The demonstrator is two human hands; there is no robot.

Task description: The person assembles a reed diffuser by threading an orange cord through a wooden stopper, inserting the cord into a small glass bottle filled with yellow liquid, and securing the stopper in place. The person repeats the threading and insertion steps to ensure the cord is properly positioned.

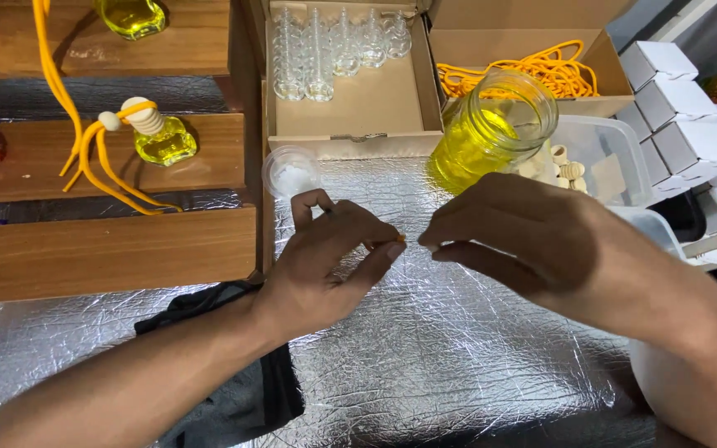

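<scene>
Both hands meet over a crinkled silver mat (425, 348): the left hand (329, 265) pinches a tiny orange cord end (400, 239) between thumb and fingertips, while the right hand (516, 236) is curled closed just beside it, though what it grips is hidden. Behind them stand a glass jar of yellow liquid (491, 129), a box of small clear bottles (338, 41) and a box of orange cord (533, 70). Fine fingertip work on the cord end seems in hand, and any next move calls for a steady, precise pinch.
</scene>
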